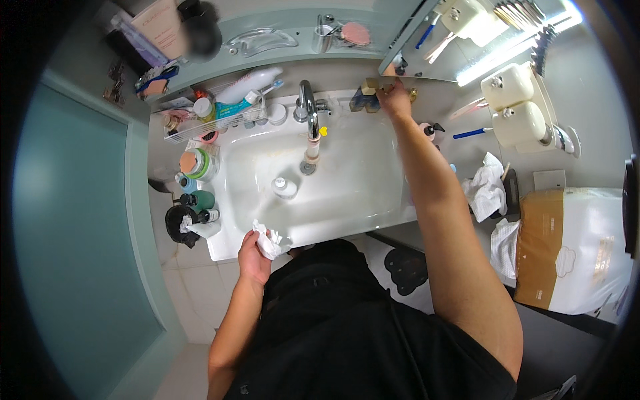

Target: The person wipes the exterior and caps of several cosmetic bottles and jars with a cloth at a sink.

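My left hand (256, 257) holds a crumpled white tissue (270, 242) over the front left rim of the white sink (320, 237). At the back right corner, my outstretched right hand (395, 101) is beside two dark bottles (365, 101), one with a square tan cap (370, 86). Its fingertips are partly hidden, so I cannot tell whether they grip anything. A small gold object (413, 95) shows just right of that hand. Inside the basin stands a white bottle (284, 188), left of the drain (307, 167). The chrome faucet (310, 107) arches over the basin.
A wire basket (215, 125) of toiletries sits at the back left. Several jars and pump bottles (201, 200) line the left rim, near a small black-lined bin (179, 222). Overhead runs a glass shelf (270, 59). To the right lies a large tissue pack (575, 250).
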{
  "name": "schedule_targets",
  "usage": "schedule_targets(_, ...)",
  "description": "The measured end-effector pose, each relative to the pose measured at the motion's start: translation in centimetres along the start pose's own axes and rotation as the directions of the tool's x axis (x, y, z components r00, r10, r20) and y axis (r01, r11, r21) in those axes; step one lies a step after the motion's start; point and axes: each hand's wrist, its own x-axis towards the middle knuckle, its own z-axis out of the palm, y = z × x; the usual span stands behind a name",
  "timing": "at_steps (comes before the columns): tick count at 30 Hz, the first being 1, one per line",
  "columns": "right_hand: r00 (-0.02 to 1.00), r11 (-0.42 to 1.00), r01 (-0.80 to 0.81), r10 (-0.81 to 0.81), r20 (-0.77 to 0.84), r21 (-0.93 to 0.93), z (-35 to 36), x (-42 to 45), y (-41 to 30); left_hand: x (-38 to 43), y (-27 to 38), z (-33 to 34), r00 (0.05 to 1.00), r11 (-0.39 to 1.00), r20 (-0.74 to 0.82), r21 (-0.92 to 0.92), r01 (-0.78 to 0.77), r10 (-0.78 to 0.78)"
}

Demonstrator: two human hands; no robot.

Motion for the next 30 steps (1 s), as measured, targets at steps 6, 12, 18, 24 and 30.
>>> schedule_targets(6,0.942,0.931,0.056,0.070,-0.327,0.362,0.3,-13.0,-1.6,0.8,0.2,0.9,1.000,1.000,0.026,0.007,-0.005,0.004)
schedule_targets(12,0.694,0.633,-0.511,0.703,-0.156,0.581,-0.9,-33.2,5.5,1.0,0.3,3.5,0.997,0.998,0.081,0.065,0.013,-0.018)
schedule_targets(18,0.725,0.919,-0.372,0.376,-0.577,0.132,-5.6,-31.6,11.6,1.9,-2.2,9.5,0.966,0.891,0.251,0.449,-0.059,-0.063)
schedule_targets(24,0.700,0.866,-0.139,0.428,-0.571,0.479,-5.0,-29.9,15.5,6.9,-12.7,24.2,0.697,0.106,0.717,0.691,-0.715,0.024)
schedule_targets(30,0.731,0.603,-0.141,0.599,-0.329,0.785,-4.7,-29.3,12.6,13.9,-17.9,35.1,0.646,-0.250,0.734,0.598,-0.761,-0.209)
